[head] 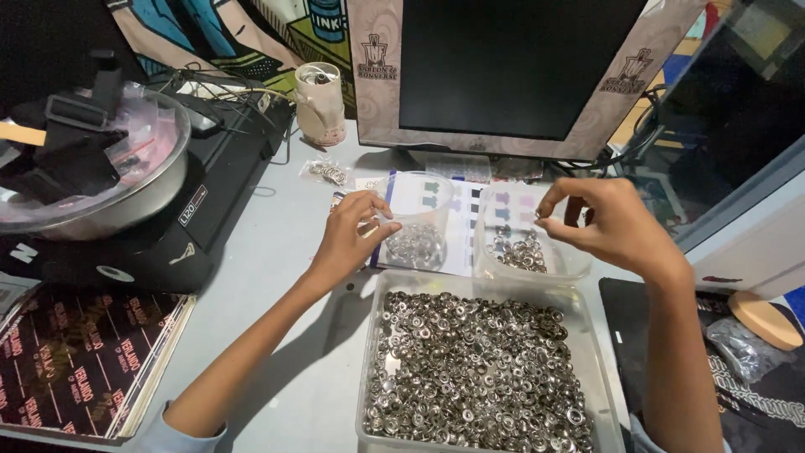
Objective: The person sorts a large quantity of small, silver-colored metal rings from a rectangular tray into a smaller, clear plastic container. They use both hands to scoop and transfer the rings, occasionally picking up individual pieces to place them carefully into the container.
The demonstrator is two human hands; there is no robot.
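Observation:
A clear plastic tray (pixel 371 369) in front of me is full of small silver metal snap rings (pixel 478 369). Behind it stand two clear cups: the left cup (pixel 432 195) and the right cup (pixel 495 220), each with some silver rings at the bottom. My left hand (pixel 350 239) is at the left cup's rim, fingers pinched on the rim or on a small piece there. My right hand (pixel 605 222) hovers over the right cup, thumb and fingertips pinched on a tiny silver piece.
A monitor (pixel 503 67) stands behind the cups, with a printed sheet (pixel 465 243) under them. A metal bowl (pixel 151 189) with black items sits on a black device at left. A cream jar (pixel 319 105) and a small bag of parts (pixel 329 172) lie behind.

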